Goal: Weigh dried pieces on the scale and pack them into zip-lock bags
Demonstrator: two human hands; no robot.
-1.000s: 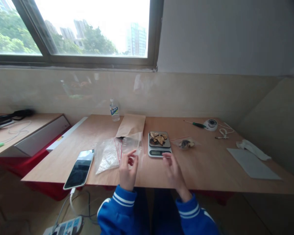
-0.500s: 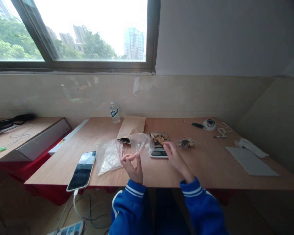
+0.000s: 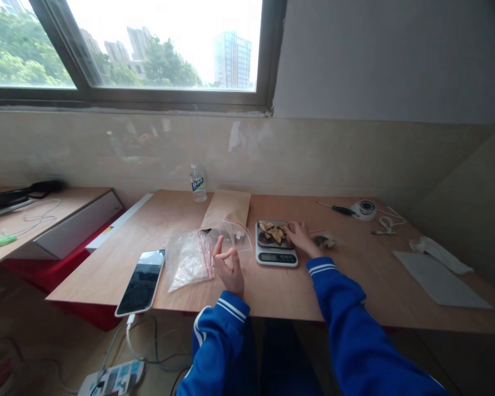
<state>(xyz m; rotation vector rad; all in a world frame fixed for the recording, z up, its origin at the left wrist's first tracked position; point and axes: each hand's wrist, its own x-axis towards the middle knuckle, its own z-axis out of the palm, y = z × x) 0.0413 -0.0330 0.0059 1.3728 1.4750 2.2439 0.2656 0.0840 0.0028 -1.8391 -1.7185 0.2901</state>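
My left hand [image 3: 230, 269] pinches a small clear zip bag [image 3: 241, 242] between thumb and finger, its mouth pointing away to the right. On the kitchen scale [image 3: 277, 259] lies a pile of tan, dark-edged dried mushroom slices [image 3: 274, 233]. My right hand [image 3: 300, 237] reaches over the scale's right edge, its bent fingers closed at the slices there; the fingertips are partly hidden among them. Just right of that hand rests another clear bag with dark dried pieces [image 3: 325, 241]. A larger clear bag [image 3: 190, 261] with a red zip strip lies left of my left hand.
Behind the bags are a brown paper pouch [image 3: 229, 209] and a water bottle [image 3: 198, 184]. A phone [image 3: 142, 283] lies front left on its cable. To the right are a screwdriver [image 3: 342, 209], a white camera [image 3: 365, 209], a white cloth [image 3: 439, 254] and a grey sheet [image 3: 441, 280].
My right hand has moved forward onto the slices at the scale's right side. The small bag in my left hand has swung away from the scale, uncovering the display. The view has shifted slightly.
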